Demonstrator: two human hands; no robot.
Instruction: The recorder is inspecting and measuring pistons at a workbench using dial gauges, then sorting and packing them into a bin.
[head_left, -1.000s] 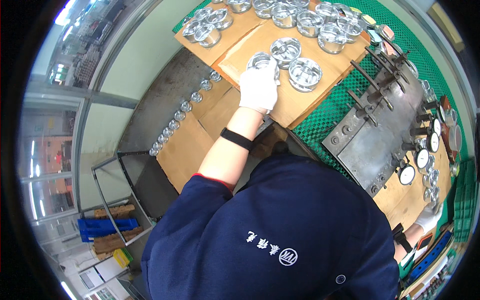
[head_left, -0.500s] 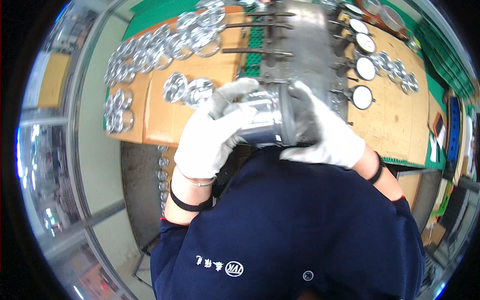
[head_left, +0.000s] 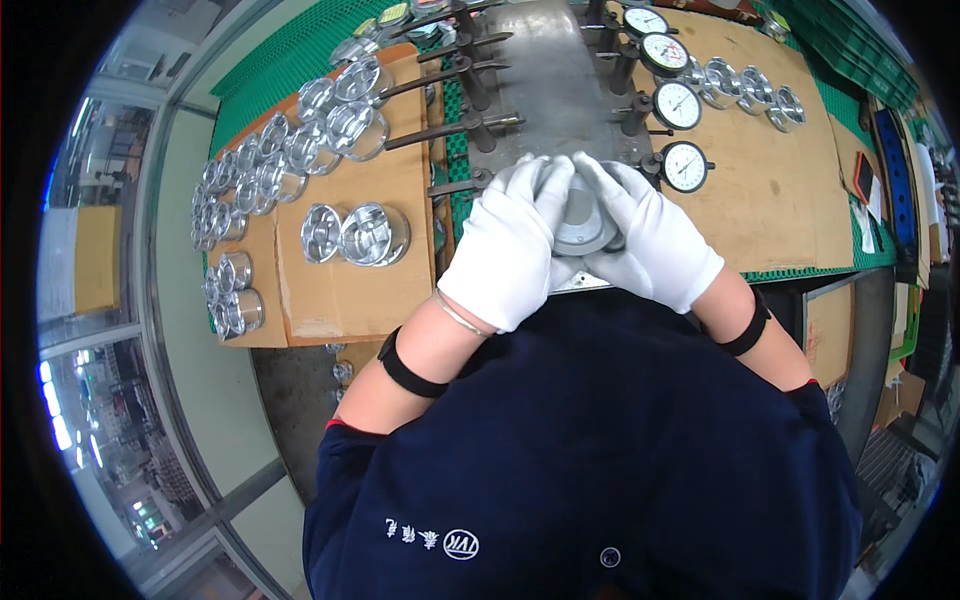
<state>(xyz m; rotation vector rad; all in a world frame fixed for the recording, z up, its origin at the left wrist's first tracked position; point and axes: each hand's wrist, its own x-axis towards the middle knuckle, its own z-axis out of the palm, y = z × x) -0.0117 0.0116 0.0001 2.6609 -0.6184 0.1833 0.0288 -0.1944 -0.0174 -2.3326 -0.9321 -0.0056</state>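
Observation:
Both my hands wear white gloves and are closed around a metal piston (head_left: 582, 228) at the near end of the metal plate. My left hand (head_left: 510, 250) wraps its left side, with fingertips over the far side. From the right, my right hand (head_left: 655, 245) grips it, and the fingertips of both hands nearly meet. The piston's round grey face points up toward me. Its lower part is hidden by the gloves. Just left of my left hand, two shiny pistons (head_left: 374, 235) stand on brown cardboard (head_left: 340, 300).
Dial gauges (head_left: 684, 167) on posts line the right side of the metal plate (head_left: 555, 80); clamp rods (head_left: 455, 132) line its left. Many pistons (head_left: 357, 130) stand at far left, several more (head_left: 786, 108) at far right. Green crates (head_left: 850, 50) sit beyond them. A phone (head_left: 863, 178) lies at right.
The piston has gone from lying sideways between my hands to showing its round face upward, over the metal plate. My hands have closed in on it. The view has shifted.

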